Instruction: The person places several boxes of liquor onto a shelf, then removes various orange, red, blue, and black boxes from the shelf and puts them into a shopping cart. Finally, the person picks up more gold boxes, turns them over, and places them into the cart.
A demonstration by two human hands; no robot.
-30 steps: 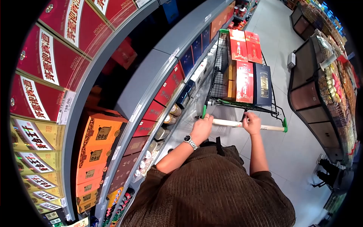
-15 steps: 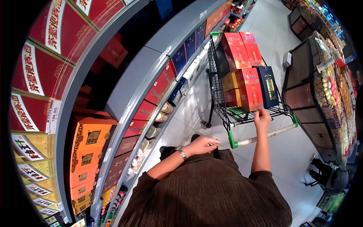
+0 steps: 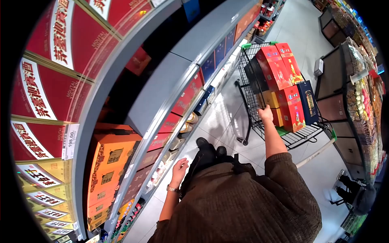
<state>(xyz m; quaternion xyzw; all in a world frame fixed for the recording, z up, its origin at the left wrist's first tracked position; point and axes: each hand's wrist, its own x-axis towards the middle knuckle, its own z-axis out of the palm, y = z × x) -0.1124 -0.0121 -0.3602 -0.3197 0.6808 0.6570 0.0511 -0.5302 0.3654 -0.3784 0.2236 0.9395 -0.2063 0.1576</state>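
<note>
My right hand (image 3: 266, 114) is closed on the near side rim of a black wire shopping cart (image 3: 298, 139) with green corners. Inside the cart stand several red gift boxes (image 3: 291, 109), a dark blue box (image 3: 308, 101) with a gold panel, and a yellow box (image 3: 277, 116) just beyond my fingers. A dark box (image 3: 256, 75) lies further along the cart's side. My left hand (image 3: 179, 170), with a metal watch at the wrist, hangs low beside the shelf. Its fingers are loosely curled and nothing shows in them.
Store shelves (image 3: 162, 77) run along my left, stacked with red boxes (image 3: 36, 93) and orange boxes (image 3: 107, 170). On the right stands a display bin (image 3: 338, 101) of packaged goods. Another person (image 3: 358, 194) is at the lower right. Pale floor tiles (image 3: 221, 129) lie between shelf and cart.
My right hand has moved from the red box's near end to the cart's left side. My left hand has swung down and left. The cart now appears turned and further right.
</note>
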